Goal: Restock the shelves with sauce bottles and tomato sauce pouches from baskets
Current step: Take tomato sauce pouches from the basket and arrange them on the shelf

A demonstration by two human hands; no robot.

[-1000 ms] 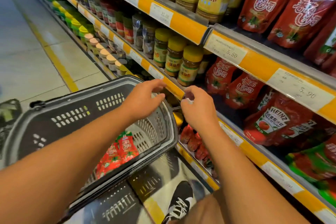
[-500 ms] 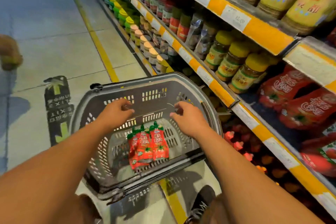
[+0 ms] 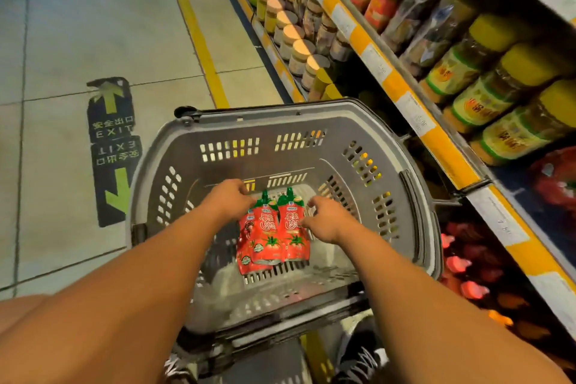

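A grey plastic basket (image 3: 311,115) stands on the floor in front of me, beside the shelves. A few red tomato sauce pouches (image 3: 271,237) with green caps lie side by side on its bottom. Both my arms reach down into it. My left hand (image 3: 229,201) hovers at the pouches' upper left, fingers loosely curled by a green cap. My right hand (image 3: 327,221) sits at their right edge, and its spread fingertips touch the right pouch. Neither hand grips a pouch.
The shelf unit (image 3: 436,140) with yellow price rails runs along the right. Jars with yellow lids (image 3: 498,87) stand on it, red pouches (image 3: 554,181) beside them and red caps (image 3: 461,262) lower down. An EXIT sticker (image 3: 112,146) and yellow line (image 3: 199,34) mark the floor.
Both hands have left the shelf edge and gone down into the basket, to the pouches. My view has swung from the shelf down to the basket and floor.
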